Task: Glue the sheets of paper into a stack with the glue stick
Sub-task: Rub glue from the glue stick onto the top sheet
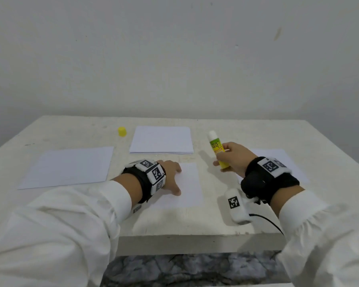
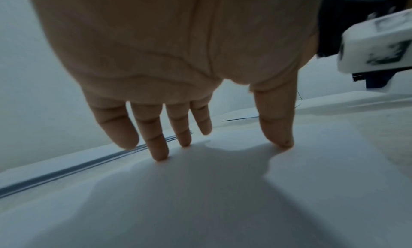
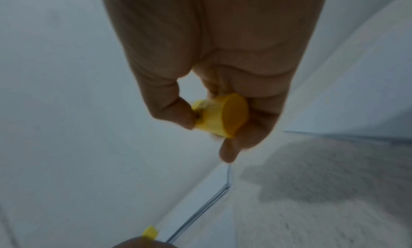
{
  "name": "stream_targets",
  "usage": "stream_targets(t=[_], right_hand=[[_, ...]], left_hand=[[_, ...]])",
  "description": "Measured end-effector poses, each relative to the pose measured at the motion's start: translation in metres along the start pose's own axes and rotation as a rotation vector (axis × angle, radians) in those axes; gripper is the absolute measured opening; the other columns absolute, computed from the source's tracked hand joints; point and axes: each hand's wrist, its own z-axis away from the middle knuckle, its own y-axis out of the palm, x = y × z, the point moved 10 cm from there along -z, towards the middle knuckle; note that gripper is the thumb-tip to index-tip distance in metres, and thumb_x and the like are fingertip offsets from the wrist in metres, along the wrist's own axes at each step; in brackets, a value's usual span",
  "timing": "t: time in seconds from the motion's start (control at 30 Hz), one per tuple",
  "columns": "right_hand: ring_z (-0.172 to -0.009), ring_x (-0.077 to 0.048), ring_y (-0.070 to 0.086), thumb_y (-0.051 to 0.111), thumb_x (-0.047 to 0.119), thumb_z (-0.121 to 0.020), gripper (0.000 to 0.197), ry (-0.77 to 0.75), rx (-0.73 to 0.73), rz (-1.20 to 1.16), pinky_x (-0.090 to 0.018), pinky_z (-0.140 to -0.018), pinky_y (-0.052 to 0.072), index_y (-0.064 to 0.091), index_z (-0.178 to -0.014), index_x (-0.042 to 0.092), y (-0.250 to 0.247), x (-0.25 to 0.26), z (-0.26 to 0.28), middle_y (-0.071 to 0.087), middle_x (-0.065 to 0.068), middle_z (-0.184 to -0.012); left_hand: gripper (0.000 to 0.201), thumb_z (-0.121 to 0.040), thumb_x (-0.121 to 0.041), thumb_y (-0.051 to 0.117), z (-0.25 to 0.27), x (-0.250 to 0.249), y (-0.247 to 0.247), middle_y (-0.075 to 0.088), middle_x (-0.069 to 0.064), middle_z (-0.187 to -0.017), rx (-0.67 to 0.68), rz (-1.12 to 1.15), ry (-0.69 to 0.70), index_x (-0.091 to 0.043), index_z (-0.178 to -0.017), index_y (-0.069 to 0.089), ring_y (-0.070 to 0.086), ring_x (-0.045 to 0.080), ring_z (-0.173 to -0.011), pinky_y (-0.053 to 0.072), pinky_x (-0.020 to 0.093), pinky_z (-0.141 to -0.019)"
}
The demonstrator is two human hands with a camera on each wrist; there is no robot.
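Right grip (image 1: 232, 160): holding the uncapped glue stick (image 1: 217, 150) aloft.
Left grip (image 1: 171, 177): fingers spread, pressing the sheet (image 1: 190, 187) beneath it.
Progress: gluing appears barely begun; the pile of paper (image 1: 161, 142) beyond is waiting.

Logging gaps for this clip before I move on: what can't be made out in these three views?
- Glue stick label: too small and tilted to read in the head view; the right hand covers its lower part.
- Sheet at the right: mostly hidden behind the right wrist in the head view.
- Stack of paper: sheet count too fine to tell.
- Left hand: its palm fills the left wrist view, hiding the table behind.
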Motion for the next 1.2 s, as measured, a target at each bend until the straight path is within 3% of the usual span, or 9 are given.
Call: stream_targets(t=[0.1,0.2,0.53,0.67,0.77,0.83,0.93,1.07,1.2], right_hand=[[-0.088,-0.026,0.058,0.061,0.006,-0.086,0.036,0.024,-0.087,0.009,-0.041,-0.084,0.053,0.048,-0.119,0.011,-0.002,-0.008,-0.021,0.056,-0.006,-0.091],[-0.098,-0.027,0.057,0.068,0.009,-0.082,0.041,0.037,-0.148,0.246,-0.029,-0.079,0.042,0.051,-0.119,0.013,-0.007,-0.005,-0.03,0.056,-0.007,-0.108],[-0.113,-0.031,0.052,0.071,0.011,-0.08,0.058,0.15,-0.154,0.452,-0.037,-0.096,0.042,0.043,-0.131,0.008,-0.004,-0.017,-0.029,0.054,-0.013,-0.126],[-0.111,-0.033,0.054,0.078,0.025,-0.075,0.084,0.298,-0.196,0.517,-0.041,-0.093,0.045,0.026,-0.135,-0.001,-0.013,-0.024,-0.01,0.051,-0.017,-0.123],[-0.093,-0.028,0.054,0.069,0.021,-0.082,0.047,0.314,-0.122,0.651,-0.032,-0.078,0.045,0.046,-0.115,-0.003,0.0,-0.015,0.009,0.054,-0.014,-0.106],[-0.073,-0.022,0.052,0.063,0.021,-0.087,0.021,0.271,0.0,0.721,-0.027,-0.063,0.04,0.053,-0.089,0.003,0.031,-0.001,0.021,0.055,-0.008,-0.084],[-0.05,-0.014,0.042,0.059,0.027,-0.091,0.033,0.114,0.175,0.823,-0.021,-0.047,0.032,0.051,-0.066,0.007,0.101,0.04,0.033,0.049,-0.001,-0.059],[-0.063,-0.018,0.05,0.061,0.032,-0.089,0.029,-0.079,0.332,0.904,-0.023,-0.057,0.04,0.056,-0.076,0.006,0.206,0.088,0.024,0.059,-0.005,-0.075],[-0.109,-0.025,0.057,0.064,0.043,-0.086,0.048,-0.167,0.347,1.058,-0.032,-0.091,0.046,0.062,-0.116,0.005,0.283,0.111,-0.005,0.062,-0.008,-0.118]], left_hand=[[0.072,-0.076,-0.055,0.068,0.002,0.001,0.001,0.029,-0.002,-0.143,-0.009,-0.012,-0.008,-0.029,-0.137,0.042,0.042,0.024,-0.126,0.035,0.038,-0.103],[0.07,-0.077,-0.058,0.065,0.003,0.002,0.001,0.031,-0.001,-0.143,-0.031,-0.033,-0.002,-0.032,-0.138,0.041,0.037,0.024,-0.129,0.032,0.04,-0.106],[0.064,-0.08,-0.057,0.061,0.008,0.004,0.006,0.036,-0.002,-0.143,-0.054,-0.02,0.033,-0.03,-0.135,0.042,0.033,0.022,-0.131,0.029,0.037,-0.105],[0.055,-0.088,-0.051,0.054,0.019,0.005,0.002,0.032,-0.003,-0.148,-0.048,-0.031,0.068,-0.032,-0.138,0.043,0.027,0.022,-0.136,0.026,0.038,-0.109],[0.033,-0.094,-0.041,0.05,0.034,0.024,-0.01,0.037,-0.008,-0.147,-0.086,0.031,0.101,-0.035,-0.126,0.058,0.029,0.02,-0.135,0.025,0.038,-0.11],[0.022,-0.091,-0.041,0.056,0.045,0.057,-0.017,0.054,-0.011,-0.131,-0.11,0.08,0.052,-0.029,-0.104,0.07,0.043,0.017,-0.124,0.032,0.034,-0.101],[0.031,-0.086,-0.05,0.061,0.066,0.125,-0.02,0.062,-0.008,-0.089,-0.112,0.126,-0.11,-0.019,-0.079,0.064,0.057,0.02,-0.098,0.037,0.028,-0.082],[0.045,-0.09,-0.046,0.057,0.099,0.218,-0.013,0.055,0.001,-0.131,-0.09,0.175,-0.286,-0.016,-0.125,0.059,0.049,0.019,-0.122,0.037,0.025,-0.093],[0.06,-0.091,-0.046,0.056,0.112,0.302,0.007,0.034,0.004,-0.15,-0.048,0.156,-0.436,-0.018,-0.143,0.039,0.036,0.021,-0.136,0.03,0.03,-0.108]])
